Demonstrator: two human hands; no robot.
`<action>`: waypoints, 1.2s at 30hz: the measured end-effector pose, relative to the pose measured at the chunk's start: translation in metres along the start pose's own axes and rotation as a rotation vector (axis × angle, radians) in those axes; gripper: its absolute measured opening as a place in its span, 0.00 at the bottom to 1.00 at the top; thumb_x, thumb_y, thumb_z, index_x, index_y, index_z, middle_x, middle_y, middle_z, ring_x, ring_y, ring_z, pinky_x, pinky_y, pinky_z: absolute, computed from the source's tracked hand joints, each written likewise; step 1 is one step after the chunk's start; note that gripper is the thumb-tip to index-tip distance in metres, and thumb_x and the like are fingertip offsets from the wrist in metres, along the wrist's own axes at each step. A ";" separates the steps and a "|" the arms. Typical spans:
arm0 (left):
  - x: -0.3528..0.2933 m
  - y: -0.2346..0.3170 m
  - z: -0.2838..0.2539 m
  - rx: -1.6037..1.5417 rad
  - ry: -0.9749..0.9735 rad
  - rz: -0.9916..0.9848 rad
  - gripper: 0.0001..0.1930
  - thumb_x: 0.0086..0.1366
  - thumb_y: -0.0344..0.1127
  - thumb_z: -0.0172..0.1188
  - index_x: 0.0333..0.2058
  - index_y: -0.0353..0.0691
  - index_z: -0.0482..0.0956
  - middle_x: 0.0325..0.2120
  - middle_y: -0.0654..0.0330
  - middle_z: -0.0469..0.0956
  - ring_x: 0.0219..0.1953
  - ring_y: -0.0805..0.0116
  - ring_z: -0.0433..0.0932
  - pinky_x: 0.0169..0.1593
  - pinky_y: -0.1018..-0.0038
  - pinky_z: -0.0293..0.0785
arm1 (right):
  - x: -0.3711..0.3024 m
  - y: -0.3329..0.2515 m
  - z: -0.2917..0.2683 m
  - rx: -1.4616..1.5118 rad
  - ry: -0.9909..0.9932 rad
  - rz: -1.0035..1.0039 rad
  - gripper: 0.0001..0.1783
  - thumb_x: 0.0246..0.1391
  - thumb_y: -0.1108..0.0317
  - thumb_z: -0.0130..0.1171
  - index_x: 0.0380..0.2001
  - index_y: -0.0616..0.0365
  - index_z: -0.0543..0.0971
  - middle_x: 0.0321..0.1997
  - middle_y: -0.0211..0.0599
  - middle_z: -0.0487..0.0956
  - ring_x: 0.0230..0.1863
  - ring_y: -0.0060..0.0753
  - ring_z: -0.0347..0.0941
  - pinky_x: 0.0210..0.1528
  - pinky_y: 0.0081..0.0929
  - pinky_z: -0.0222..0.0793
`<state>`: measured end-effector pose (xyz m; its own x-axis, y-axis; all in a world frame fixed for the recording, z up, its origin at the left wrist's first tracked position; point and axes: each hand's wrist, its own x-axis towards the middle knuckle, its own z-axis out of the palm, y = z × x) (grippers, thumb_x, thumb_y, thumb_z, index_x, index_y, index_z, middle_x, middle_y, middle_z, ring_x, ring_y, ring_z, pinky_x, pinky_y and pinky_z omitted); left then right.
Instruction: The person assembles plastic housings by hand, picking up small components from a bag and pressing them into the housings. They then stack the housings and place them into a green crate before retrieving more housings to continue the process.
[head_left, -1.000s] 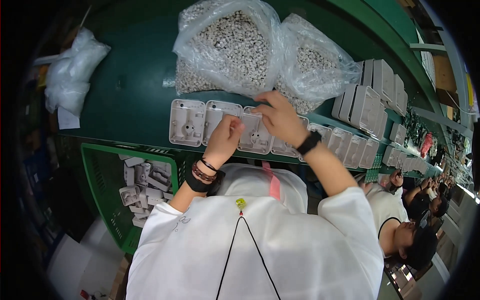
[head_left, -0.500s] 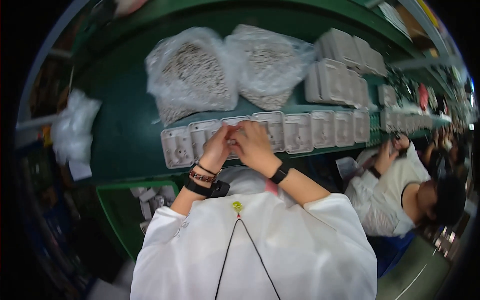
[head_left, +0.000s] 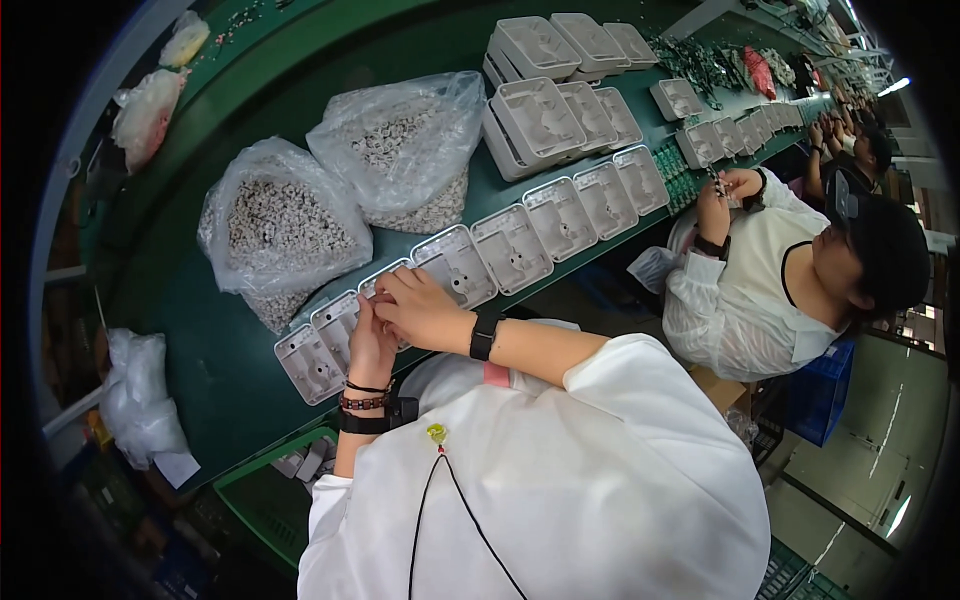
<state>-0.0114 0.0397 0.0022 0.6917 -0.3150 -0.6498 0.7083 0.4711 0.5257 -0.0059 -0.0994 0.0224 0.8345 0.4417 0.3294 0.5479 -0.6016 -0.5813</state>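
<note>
Held both bare hands close together above the near edge of a long dark green worktop (head_left: 215, 400), over a pale grey, rectangular, round-cornered plastic housing (head_left: 378, 275), third from the left in a row of eight and largely covered by the fingers. Raised the left hand (head_left: 371, 345) from below with its fingers bunched upward, and bent the right hand (head_left: 425, 310) across from the right with its fingers curled downward, the two sets of fingertips nearly meeting. Could not tell, with the fingers in the way, between pinching a small part and merely touching the housing. Wore a black watch (head_left: 483, 335) on the right wrist, and a brown beaded bracelet (head_left: 362, 402) and a wide black strap (head_left: 365, 423) on the left. Had two similar open housings to the left of the hands and five to the right, set side by side. Faced, beyond the row, two clear plastic bags (head_left: 240, 275) of small off-white parts, and, farther right, stacked pale grey housings (head_left: 540, 120). Had a green plastic basket (head_left: 275, 500) below the worktop at the left, with more pale pieces inside. Worked near a co-worker (head_left: 740, 290) in a white jacket and black cap at the right, holding a small dark object (head_left: 718, 182)
</note>
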 end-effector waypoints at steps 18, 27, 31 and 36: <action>-0.029 -0.004 -0.036 0.200 0.040 0.177 0.12 0.66 0.41 0.39 0.34 0.41 0.67 0.18 0.70 0.60 0.17 0.82 0.53 0.21 0.85 0.50 | 0.017 -0.013 0.042 0.508 0.003 0.347 0.10 0.38 0.66 0.59 0.21 0.58 0.69 0.30 0.43 0.67 0.36 0.46 0.62 0.39 0.36 0.58; -0.046 0.008 -0.070 0.224 -0.098 -0.019 0.11 0.64 0.40 0.45 0.32 0.39 0.68 0.21 0.66 0.65 0.21 0.76 0.61 0.23 0.83 0.56 | 0.034 -0.005 0.022 0.367 -0.425 -0.052 0.08 0.40 0.70 0.58 0.24 0.58 0.70 0.29 0.37 0.71 0.28 0.37 0.70 0.28 0.29 0.64; -0.049 0.004 -0.088 1.288 0.450 0.669 0.11 0.57 0.37 0.54 0.35 0.37 0.67 0.27 0.57 0.69 0.26 0.59 0.70 0.26 0.75 0.66 | 0.076 0.016 0.051 0.084 -0.405 -0.411 0.07 0.39 0.70 0.56 0.23 0.58 0.70 0.28 0.34 0.71 0.30 0.36 0.70 0.30 0.28 0.66; -0.051 0.002 -0.110 1.445 0.654 0.527 0.20 0.49 0.34 0.60 0.40 0.38 0.65 0.35 0.53 0.65 0.31 0.51 0.72 0.28 0.66 0.72 | 0.113 0.023 0.096 -0.083 -0.544 -0.653 0.05 0.38 0.69 0.53 0.22 0.56 0.73 0.31 0.31 0.69 0.34 0.31 0.68 0.30 0.29 0.66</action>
<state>-0.0607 0.1472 -0.0238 0.9729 0.1691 -0.1578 0.2286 -0.8067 0.5450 0.0951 0.0004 -0.0253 0.2168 0.9623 0.1642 0.9296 -0.1521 -0.3357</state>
